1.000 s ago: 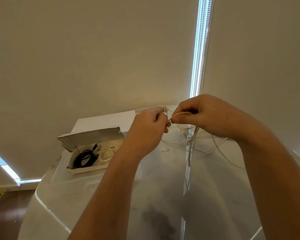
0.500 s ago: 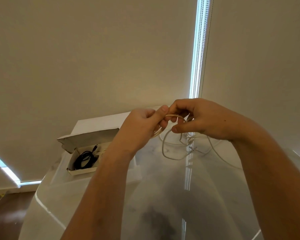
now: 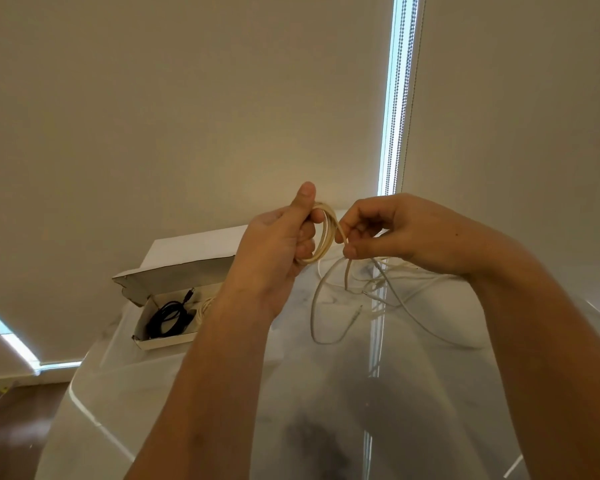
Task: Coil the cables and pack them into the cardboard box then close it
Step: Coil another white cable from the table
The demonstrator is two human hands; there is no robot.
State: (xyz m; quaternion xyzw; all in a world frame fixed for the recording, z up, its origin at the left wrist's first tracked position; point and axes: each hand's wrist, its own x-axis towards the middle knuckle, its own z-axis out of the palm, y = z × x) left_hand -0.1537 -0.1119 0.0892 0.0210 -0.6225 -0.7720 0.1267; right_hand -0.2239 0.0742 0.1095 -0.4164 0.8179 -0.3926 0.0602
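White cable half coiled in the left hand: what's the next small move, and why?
Probably lay another loop: the left hand grips the coil, the right hand pinches the strand beside it, and loose white cable trails on the table.

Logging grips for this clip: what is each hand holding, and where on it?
Left hand grips the white cable's coiled loops; right hand pinches the strand just beside the coil.

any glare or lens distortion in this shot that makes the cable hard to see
Head view: the bright window gap mirrors as a streak down the glossy table, crossing the loose white cable; wide-angle bowing curves the table rim; the coil in the left hand stays clear.
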